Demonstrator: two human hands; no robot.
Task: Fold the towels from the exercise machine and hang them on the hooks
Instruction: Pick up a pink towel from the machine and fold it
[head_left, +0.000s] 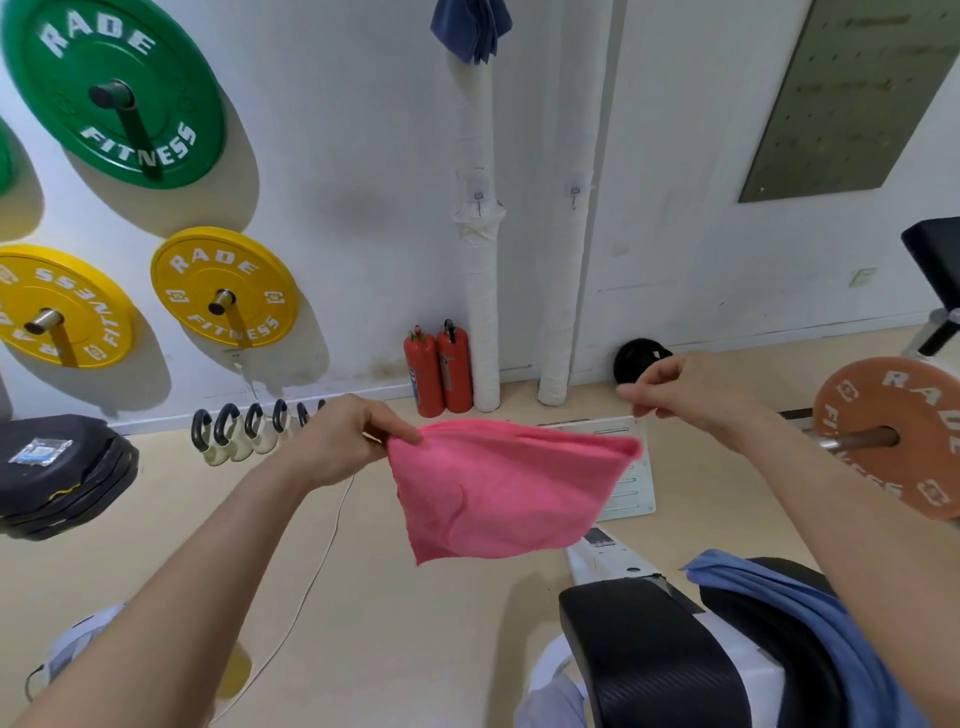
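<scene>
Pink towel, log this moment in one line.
pink towel spread in air; left hand pinches left corner; right hand by right corner, grip unclear; light blue towel on machine; dark blue towel hung

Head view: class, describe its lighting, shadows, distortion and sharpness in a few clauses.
Head view: even light, no glare. The green plate throws a soft shadow down and to the right on the wall. Head view: wide-angle stretch splays the wrapped pipes apart toward the top. Head view: slightly soft throughout, with the pink towel a little blurred at its edges.
</scene>
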